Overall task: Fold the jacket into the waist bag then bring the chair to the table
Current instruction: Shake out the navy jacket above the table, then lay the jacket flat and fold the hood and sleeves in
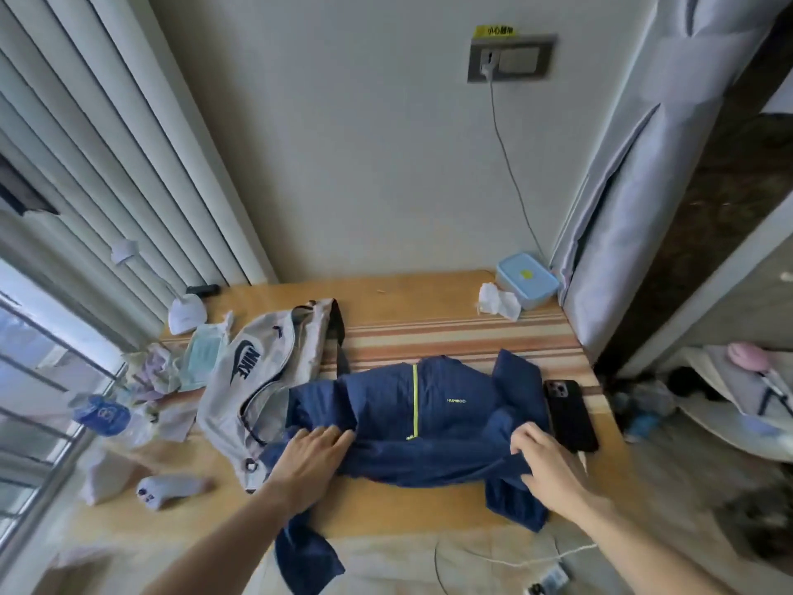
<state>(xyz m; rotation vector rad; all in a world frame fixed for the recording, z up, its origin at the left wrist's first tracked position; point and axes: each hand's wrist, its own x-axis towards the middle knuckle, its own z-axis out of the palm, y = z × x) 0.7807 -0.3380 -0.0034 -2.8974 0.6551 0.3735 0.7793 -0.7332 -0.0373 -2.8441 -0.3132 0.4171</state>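
Jacket (pixel 429 423) beside bag (pixel 261 380): pressed flat-fingered by left hand (pixel 315 450), pinched by right hand (pixel 543 465); folds should be kept tight.

My two bare forearms come up from the bottom of the frame, one on each side, and neither one has a sleeve showing anywhere along it. My left hand (pixel 315 450) has no ring, no watch and no band at the wrist. My right hand (pixel 547 470) is just as plain, with no jewellery, glove or strap on it. My fingernails are too small and blurred here for me to say anything about them. Both forearms are smooth and unmarked, with no tattoo, plaster or writing on them. My elbows and upper arms lie outside the picture.
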